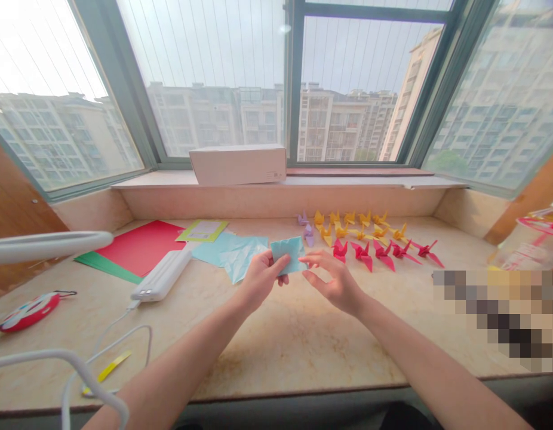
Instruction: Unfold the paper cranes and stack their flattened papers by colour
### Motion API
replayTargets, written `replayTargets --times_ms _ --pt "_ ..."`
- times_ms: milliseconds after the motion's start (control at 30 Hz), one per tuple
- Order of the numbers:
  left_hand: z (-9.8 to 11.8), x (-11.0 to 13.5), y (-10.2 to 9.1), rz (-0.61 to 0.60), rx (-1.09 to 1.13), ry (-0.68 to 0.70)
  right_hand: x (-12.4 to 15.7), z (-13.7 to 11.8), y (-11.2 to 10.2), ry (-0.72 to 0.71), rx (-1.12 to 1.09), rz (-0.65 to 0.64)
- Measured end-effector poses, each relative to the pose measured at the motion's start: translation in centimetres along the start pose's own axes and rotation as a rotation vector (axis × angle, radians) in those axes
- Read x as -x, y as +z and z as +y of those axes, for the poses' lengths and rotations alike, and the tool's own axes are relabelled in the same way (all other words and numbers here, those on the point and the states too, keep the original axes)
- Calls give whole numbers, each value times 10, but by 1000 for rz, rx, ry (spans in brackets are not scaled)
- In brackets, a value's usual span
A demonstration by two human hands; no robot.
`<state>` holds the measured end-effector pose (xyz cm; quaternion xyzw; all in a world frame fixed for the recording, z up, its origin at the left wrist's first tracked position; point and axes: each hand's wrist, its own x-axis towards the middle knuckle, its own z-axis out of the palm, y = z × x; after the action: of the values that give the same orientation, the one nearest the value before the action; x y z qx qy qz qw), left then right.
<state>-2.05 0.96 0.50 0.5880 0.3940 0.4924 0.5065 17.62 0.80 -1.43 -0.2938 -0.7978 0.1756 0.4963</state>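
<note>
Marbled stone counter [298,358] below a bay of framed windows [214,77], white box [238,167] on the sill at the back. Left side: white tubular bars [48,246] jut in from the image-left edge; red-and-white handheld item [30,312] with dark loop, exact type unclear. Yellow strip [115,364] near the front edge, white cable [117,322] looping close by and running to a long white power strip [162,276], set at a slant. Behind it, red sheet [144,248] overlaps green sheet [108,267]; yellow-green-bordered packet [202,231] lies to their right. Creased light-blue sheets [240,254] come next.

Center: left hand [264,272] clamps folded light-blue paper [288,249] between thumb and fingers, just right of those sheets. Right hand [332,283] has fingers loosely parted, fingertips at the paper's right edge, thumb apart from the forefinger. Hands near each other, not joined. Stone surface shows between both forearms, down to the front edge: room to move there.

Right: two purple paper cranes [309,235], two rows of yellow paper cranes [361,233], five red paper cranes [384,255] in front, nearest one close to the right hand. Clear plastic cup [534,248] at far right, pixelated patch below it.
</note>
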Motion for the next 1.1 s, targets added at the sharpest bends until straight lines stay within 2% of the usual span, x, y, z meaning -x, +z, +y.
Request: replayTargets --times_ms 200,400,567,700,900,1000,1100 --pt "-3 0 -2 -15 -205 25 -1 2 -8 100 -15 -63" --pt "-2 2 0 -223 -324 90 -2 6 -7 141 47 43" --pt "4 8 4 -302 -243 117 1 12 -3 266 33 98" --pt "3 10 8 -361 -122 80 3 14 0 306 -50 152" --pt "-4 6 11 -261 -48 34 1 15 6 308 -256 264" --pt "-4 4 9 -162 -44 39 0 14 8 335 -374 240" --pt "-6 2 6 -78 -83 54 0 12 7 365 -315 162"
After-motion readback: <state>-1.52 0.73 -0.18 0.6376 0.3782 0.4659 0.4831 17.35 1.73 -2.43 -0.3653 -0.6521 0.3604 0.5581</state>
